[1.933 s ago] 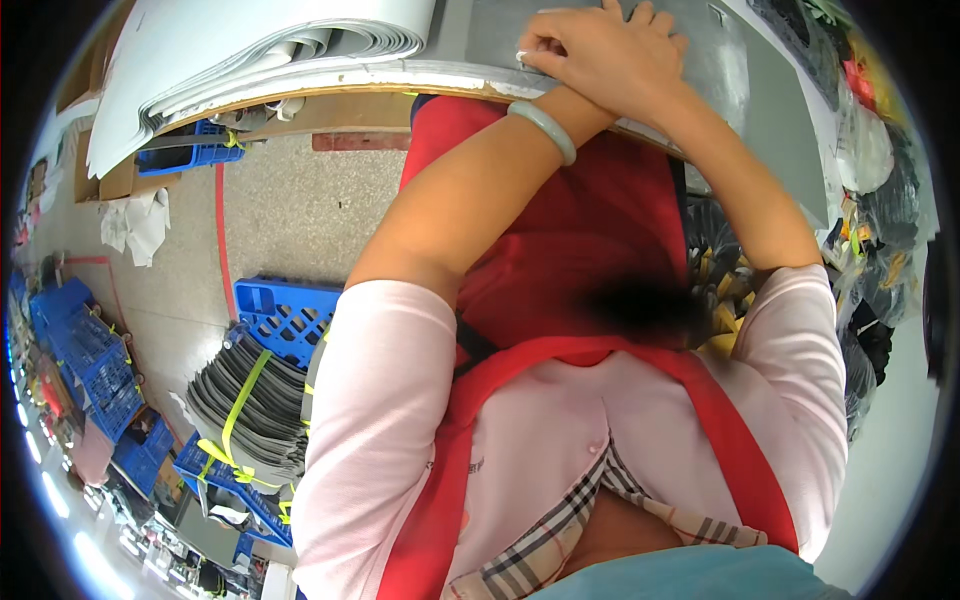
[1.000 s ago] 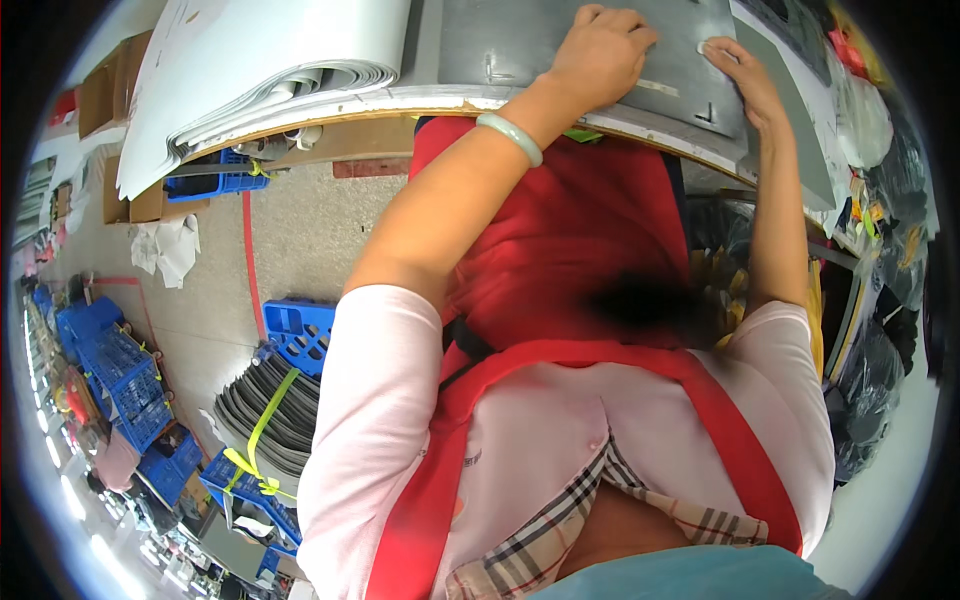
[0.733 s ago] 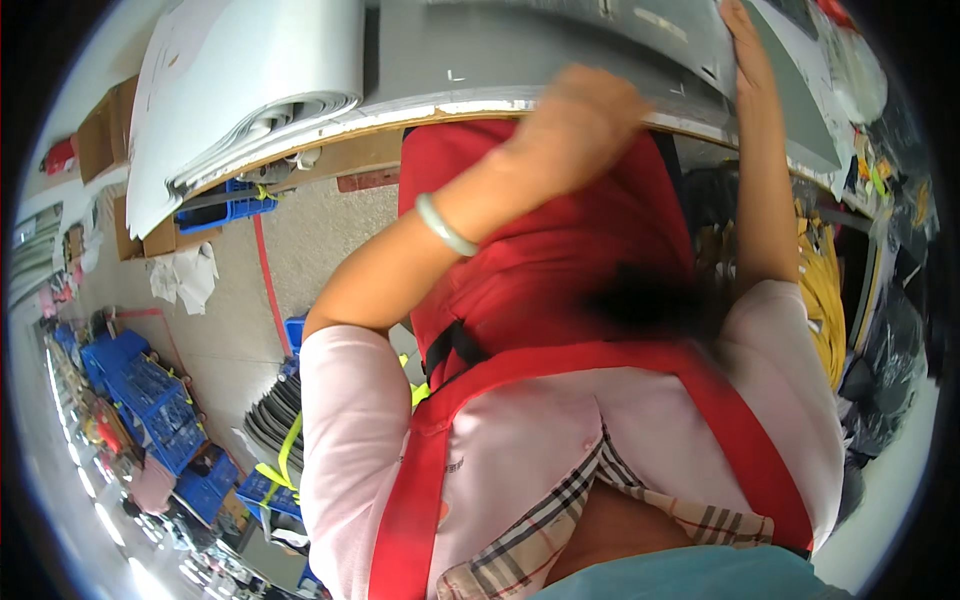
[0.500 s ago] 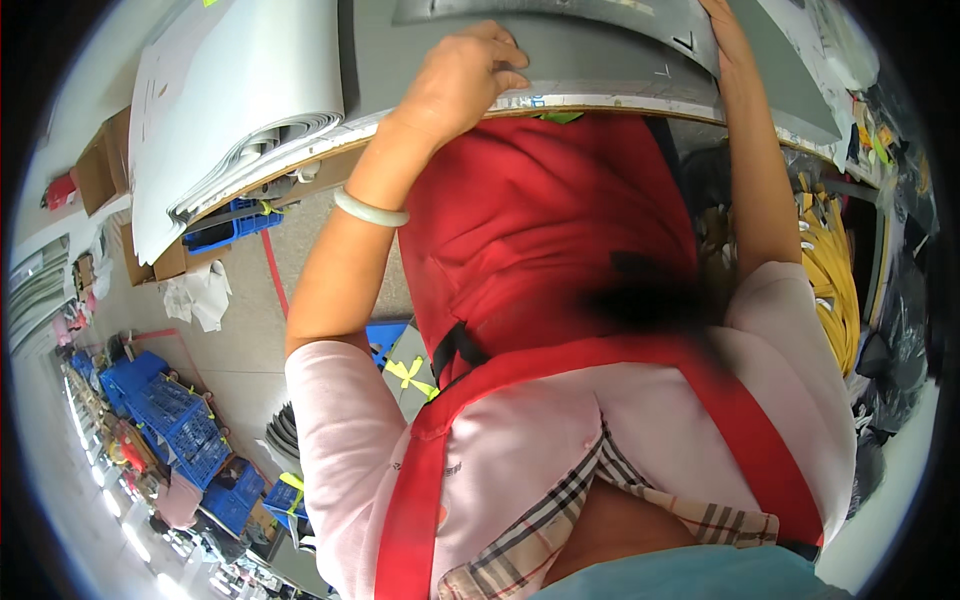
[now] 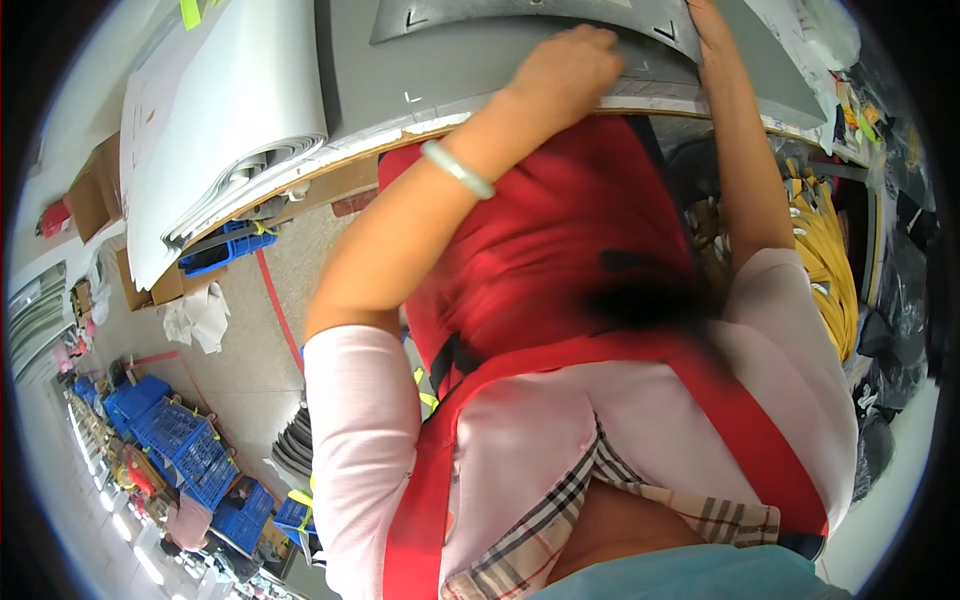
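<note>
A grey curved template (image 5: pixel 540 8) with L-shaped slots near its corners lies over a dark grey sheet (image 5: pixel 365 75) on the worktable. My right hand (image 5: pixel 708 28) grips the template's right end, its fingertips partly beyond the top of the view. My left hand (image 5: pixel 572 75), a pale bangle on its wrist, is closed over the sheet just below the template's lower edge. Its fingers are curled and slightly blurred; whatever they hold is hidden. White L-shaped marks show on the sheet, one left of my left forearm and another right of my left hand.
A thick roll of white sheet material (image 5: pixel 225 100) lies on the table's left side. Blue crates (image 5: pixel 185 440) and cardboard boxes (image 5: pixel 97 190) stand on the floor to the left. Yellow bundled strips (image 5: pixel 825 265) hang at the right below the table edge.
My left hand has moved right along the template's lower edge, uncovering a white mark at the left. The template and my right hand have shifted slightly left and up in view.
</note>
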Action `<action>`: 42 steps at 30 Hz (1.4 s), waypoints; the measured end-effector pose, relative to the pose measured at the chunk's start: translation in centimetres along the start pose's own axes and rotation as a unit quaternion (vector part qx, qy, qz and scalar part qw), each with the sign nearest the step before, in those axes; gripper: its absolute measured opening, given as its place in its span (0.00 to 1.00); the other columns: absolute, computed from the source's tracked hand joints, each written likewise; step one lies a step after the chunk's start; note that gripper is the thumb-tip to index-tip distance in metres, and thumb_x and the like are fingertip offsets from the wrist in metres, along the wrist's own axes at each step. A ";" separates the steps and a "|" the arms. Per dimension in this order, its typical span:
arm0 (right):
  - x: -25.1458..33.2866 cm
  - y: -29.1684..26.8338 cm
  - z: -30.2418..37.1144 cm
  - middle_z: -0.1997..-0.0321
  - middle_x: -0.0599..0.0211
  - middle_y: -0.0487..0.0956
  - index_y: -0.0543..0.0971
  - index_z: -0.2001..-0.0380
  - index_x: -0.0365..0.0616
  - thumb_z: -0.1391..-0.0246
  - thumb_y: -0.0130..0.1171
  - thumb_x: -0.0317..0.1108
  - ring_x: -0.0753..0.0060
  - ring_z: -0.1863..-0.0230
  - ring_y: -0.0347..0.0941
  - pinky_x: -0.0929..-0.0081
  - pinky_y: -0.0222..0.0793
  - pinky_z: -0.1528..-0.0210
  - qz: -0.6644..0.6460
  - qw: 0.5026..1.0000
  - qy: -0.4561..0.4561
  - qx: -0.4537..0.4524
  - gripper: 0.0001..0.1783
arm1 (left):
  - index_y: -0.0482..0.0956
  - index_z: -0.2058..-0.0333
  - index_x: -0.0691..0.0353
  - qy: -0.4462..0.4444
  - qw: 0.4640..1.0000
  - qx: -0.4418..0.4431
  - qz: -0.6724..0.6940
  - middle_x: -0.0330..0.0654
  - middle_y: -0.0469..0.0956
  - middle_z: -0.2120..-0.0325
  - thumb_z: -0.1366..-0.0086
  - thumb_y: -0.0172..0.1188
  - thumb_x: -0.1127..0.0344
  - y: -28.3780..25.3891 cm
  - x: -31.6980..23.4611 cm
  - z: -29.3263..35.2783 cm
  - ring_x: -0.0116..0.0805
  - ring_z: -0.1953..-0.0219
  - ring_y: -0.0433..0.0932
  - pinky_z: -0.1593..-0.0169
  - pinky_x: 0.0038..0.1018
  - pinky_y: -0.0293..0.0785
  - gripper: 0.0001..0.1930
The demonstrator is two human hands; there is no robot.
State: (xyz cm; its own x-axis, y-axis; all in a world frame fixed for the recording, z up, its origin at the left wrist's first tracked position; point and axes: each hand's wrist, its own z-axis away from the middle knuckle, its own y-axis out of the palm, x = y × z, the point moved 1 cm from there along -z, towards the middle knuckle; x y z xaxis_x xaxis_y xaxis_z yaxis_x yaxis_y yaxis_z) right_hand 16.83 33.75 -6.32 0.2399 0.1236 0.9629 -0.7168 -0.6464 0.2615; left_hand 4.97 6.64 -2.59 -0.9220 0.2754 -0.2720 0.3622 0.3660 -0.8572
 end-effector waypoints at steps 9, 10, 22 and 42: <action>5.2 4.8 5.7 0.59 0.72 0.80 0.76 0.49 0.46 0.32 0.61 0.39 0.76 0.58 0.78 0.77 0.76 0.54 -0.093 0.993 -0.068 0.005 0.14 | 0.84 0.64 0.64 -0.060 0.990 -0.128 -0.008 0.53 0.84 0.62 0.40 0.60 0.70 5.2 0.7 -8.1 0.51 0.58 0.83 0.56 0.39 0.81 0.08; 4.7 3.7 6.1 0.60 0.73 0.80 0.77 0.51 0.46 0.33 0.61 0.38 0.77 0.60 0.77 0.78 0.75 0.55 -0.089 0.994 -0.069 0.010 0.12 | 0.84 0.63 0.64 -0.076 0.991 -0.113 0.004 0.53 0.84 0.62 0.39 0.59 0.70 5.4 0.9 -8.2 0.51 0.58 0.83 0.56 0.40 0.81 0.08; 0.0 -1.7 8.7 0.46 0.72 0.79 0.75 0.41 0.46 0.34 0.62 0.44 0.73 0.43 0.74 0.70 0.70 0.39 0.026 0.992 -0.007 -0.122 0.23 | 0.83 0.60 0.68 -0.238 0.930 -0.253 0.119 0.57 0.83 0.64 0.30 0.50 0.64 0.7 7.8 -5.5 0.55 0.60 0.82 0.54 0.42 0.78 0.15; 1.7 -3.7 8.0 0.37 0.63 0.76 0.71 0.35 0.44 0.30 0.56 0.46 0.65 0.37 0.72 0.67 0.69 0.34 -0.002 0.989 0.094 -0.115 0.27 | 0.84 0.57 0.72 -0.711 0.579 -0.370 -0.149 0.59 0.85 0.59 0.40 0.63 0.42 -27.5 24.4 45.8 0.54 0.54 0.83 0.42 0.43 0.72 0.31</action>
State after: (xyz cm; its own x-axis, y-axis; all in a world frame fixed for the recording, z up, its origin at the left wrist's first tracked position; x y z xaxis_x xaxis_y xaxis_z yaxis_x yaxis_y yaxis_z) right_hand 25.10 30.34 -6.22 0.1334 0.2778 0.9513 -0.8515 -0.4591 0.2534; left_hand -33.72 -37.39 -5.71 0.0522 -0.7158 -0.6964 -0.3673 0.6347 -0.6799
